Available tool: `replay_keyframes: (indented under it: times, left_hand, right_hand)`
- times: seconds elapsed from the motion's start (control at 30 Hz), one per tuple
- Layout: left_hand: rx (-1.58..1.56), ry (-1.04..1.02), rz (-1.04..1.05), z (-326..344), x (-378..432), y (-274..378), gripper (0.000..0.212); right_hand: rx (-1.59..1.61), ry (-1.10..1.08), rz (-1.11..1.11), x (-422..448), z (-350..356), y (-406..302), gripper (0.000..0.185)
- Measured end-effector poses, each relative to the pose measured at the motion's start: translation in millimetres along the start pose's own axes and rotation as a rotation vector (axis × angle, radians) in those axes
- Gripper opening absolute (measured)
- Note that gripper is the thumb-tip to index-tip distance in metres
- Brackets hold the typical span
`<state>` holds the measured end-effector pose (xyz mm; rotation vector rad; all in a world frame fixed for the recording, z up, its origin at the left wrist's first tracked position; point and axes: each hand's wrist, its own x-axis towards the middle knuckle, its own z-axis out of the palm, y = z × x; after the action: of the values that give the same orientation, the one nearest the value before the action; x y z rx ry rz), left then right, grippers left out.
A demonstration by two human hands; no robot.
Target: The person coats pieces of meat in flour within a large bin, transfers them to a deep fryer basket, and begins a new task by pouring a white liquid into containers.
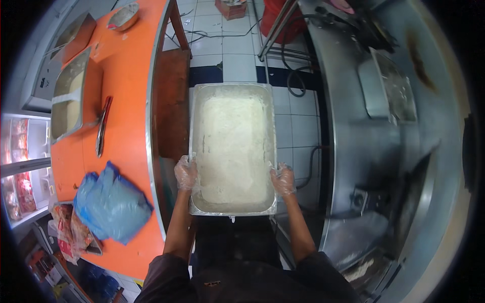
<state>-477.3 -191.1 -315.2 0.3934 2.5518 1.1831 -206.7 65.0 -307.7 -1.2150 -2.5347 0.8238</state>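
Observation:
A deep rectangular metal pan [233,209] is held up in front of me, with pale flour-like powder [235,147] spread over its bottom. My left hand [186,173], in a clear plastic glove, grips the pan's left rim. On the opposite rim my right hand [283,178], gloved the same way, has its hold. Both hands are nearer the pan's close end. Below the pan are my dark clothes.
The orange table [125,75] at left bears a metal container [77,102] with pale contents, tongs [101,130], a bowl [124,17] and a blue plastic bag [113,206]. A steel counter [348,151] at right holds another metal pan [379,89]. Hoses and cables lie on the tiled floor.

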Motion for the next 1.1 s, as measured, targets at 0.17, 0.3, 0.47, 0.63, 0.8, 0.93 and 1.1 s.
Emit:
replay_keyframes:
  times: [0.17,0.3,0.47,0.63,0.8,0.93,1.1]
  left_hand:
    - [0.305,0.135,0.073,63,136,-108,0.027]
    - [0.41,0.111,-0.22,100,240,-159,0.036]
    - [0.537,0.219,-0.365,135,348,-249,0.04]
    - [0.839,0.278,-0.279,119,412,-362,0.038]
    - [1.197,0.239,-0.405,-16,428,-427,0.034]
    - [0.983,0.151,0.11,99,435,-324,0.061]
    - [0.901,-0.111,0.199,121,415,-230,0.064]
  right_hand:
    - [-0.01,-0.175,-0.111,172,136,6,0.04]
    - [0.089,-0.345,-0.056,276,242,-21,0.038]
    - [0.124,-0.395,-0.146,358,398,-19,0.034]
    - [0.061,-0.389,-0.405,367,547,-30,0.028]
    - [0.118,-0.577,-0.585,354,574,-132,0.019]
    - [0.01,-0.721,-0.585,394,554,-173,0.023]
    - [0.184,-0.794,-0.617,399,605,-202,0.029]
